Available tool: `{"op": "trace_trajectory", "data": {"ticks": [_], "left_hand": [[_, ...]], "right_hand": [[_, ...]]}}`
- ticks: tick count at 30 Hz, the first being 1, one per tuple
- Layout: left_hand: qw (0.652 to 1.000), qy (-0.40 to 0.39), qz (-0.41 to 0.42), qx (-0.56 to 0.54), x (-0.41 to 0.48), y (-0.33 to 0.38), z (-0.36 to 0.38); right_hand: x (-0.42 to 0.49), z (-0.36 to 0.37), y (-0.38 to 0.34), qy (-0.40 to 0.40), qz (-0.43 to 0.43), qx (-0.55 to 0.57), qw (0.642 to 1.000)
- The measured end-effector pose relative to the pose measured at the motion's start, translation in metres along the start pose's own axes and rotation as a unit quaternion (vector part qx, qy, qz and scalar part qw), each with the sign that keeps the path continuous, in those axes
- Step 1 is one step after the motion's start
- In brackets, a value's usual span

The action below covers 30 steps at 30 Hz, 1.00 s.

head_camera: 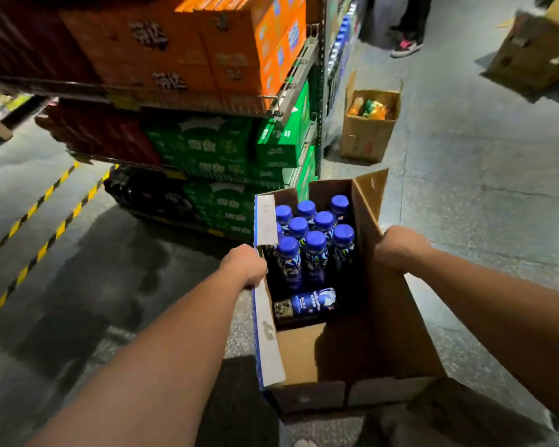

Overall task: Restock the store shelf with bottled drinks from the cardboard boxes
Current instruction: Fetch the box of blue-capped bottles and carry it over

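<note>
L hand (244,266), R hand (400,250): box (384,317) edges

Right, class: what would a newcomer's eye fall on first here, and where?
The open cardboard box in the middle, gripped at its sides by the left hand and the right hand, stands out first. Inside, blue-capped bottles stand at its far end, with one bottle lying on its side before them. At upper left, bright orange cartons sit above green cartons.
</note>
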<state>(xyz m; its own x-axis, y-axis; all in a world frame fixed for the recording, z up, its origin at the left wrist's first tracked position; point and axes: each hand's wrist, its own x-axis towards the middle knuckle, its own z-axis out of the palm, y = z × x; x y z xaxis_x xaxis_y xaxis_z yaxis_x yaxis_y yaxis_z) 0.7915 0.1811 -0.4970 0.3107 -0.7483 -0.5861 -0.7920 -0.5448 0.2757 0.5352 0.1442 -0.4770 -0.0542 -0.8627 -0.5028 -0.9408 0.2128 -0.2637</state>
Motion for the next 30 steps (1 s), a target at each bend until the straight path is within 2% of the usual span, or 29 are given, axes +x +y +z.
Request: {"op": "trace_trajectory", "data": {"ticks": [8,11,14,17,22,24,27,30], "left_hand": [[0.982,-0.02,0.101,0.157,0.025,0.156,0.007],[0.978,-0.021,0.115,0.174,0.03,0.218,0.012],[0.963,-0.023,0.133,0.235,0.041,0.267,0.018],[0.959,-0.029,0.153,0.235,0.046,0.31,0.022],[0.963,-0.012,0.142,0.229,0.068,0.372,0.017],[0.952,-0.027,0.16,0.26,0.083,0.394,0.012],[0.959,-0.037,0.158,0.232,0.104,0.416,0.002],[0.949,-0.05,0.172,0.259,0.136,0.443,-0.009]], "right_hand": [[0.06,-0.088,0.095,0.01,0.035,0.041,0.998],[0.085,-0.127,0.128,0.009,0.042,0.035,0.998],[0.108,-0.159,0.156,0.018,0.049,0.023,0.998],[0.13,-0.188,0.18,0.033,0.056,0.009,0.998],[0.168,-0.23,0.198,0.042,0.062,0.007,0.997],[0.186,-0.246,0.199,0.053,0.065,0.005,0.996],[0.212,-0.266,0.2,0.064,0.069,0.009,0.996],[0.24,-0.283,0.198,0.06,0.088,0.017,0.994]]}}
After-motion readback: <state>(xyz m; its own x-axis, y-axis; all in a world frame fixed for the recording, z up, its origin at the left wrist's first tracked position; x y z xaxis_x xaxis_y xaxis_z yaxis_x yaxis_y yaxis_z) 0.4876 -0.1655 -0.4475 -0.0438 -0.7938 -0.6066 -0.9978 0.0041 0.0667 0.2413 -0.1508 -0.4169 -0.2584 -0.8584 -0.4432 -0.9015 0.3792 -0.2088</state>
